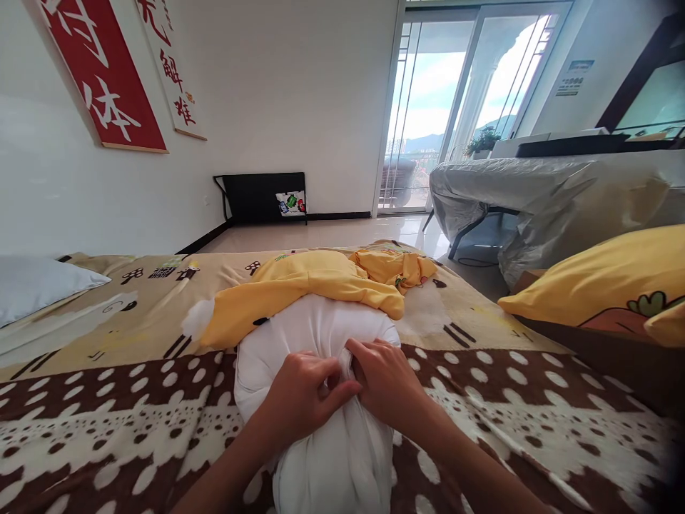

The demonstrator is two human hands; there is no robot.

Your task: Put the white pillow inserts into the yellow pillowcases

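Observation:
In front of me a plump white pillow [337, 471] lies on the patterned blanket, its fabric gathered into folds at the middle. My left hand [302, 392] is closed on those folds, with thumb and forefinger curled towards each other. Beside it, my right hand [386, 378] grips a raised fold of the same pillow, its fingertips bent over the cloth. A crumpled yellow cloth cover [305, 278] lies against the pillow's far end and partly overlaps it. Part of the gripped fabric is hidden under my fingers.
The brown and cream blanket [133, 435] spreads across the bed. A yellow pillow with a carrot print [604, 285] rests in a box at right; a white pillow [43, 285] is at far left. Beyond stand a plastic-covered table [508, 178] and a black folded panel [257, 196].

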